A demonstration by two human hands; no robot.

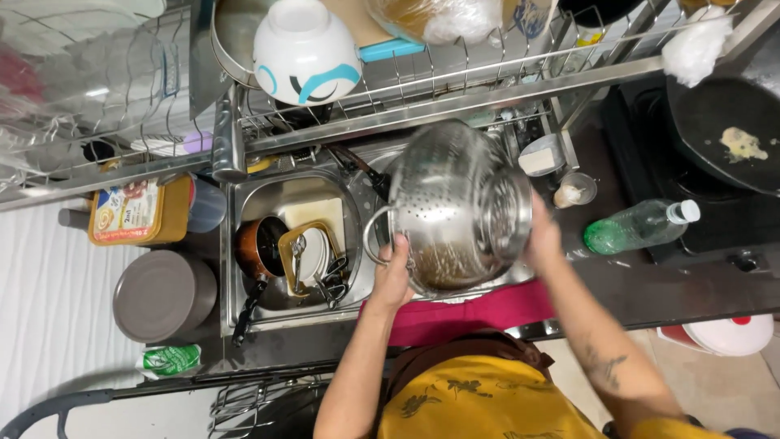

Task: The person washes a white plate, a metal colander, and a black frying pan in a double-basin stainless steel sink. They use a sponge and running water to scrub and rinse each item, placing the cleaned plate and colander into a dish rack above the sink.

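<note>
Far left on the desk (617,284) we've got a yellow-orange box (138,213) w/ a clear plastic cup (207,205) just beside it, then a round grey lid (162,294) below and a green-white packet (169,359) near the edge. Next over, the left sink basin (244,313) is full of dirty stuff: a copper pot (258,246) w/ a black handle, a square dish (313,252) and some cutlery piled in. Above that on the wire rack (455,89) sits an upturned white bowl w/ blue marks (305,49). Middle of the shot is the steel colander (459,207), held tilted on its side over the right basin, holes facing us. Our left hand (396,272) is curled tight round the rim by the loop handle, and our right hand (543,236) is pressed flat-ish against the base on the other side, fingers mostly hidden behind it so can't tell how far they wrap. Right of that: a small cup (575,191), a clear bottle w/ green bottom (640,226) lying on its side, and a black pan (727,130) on the stove w/ food scraps in it.
</note>
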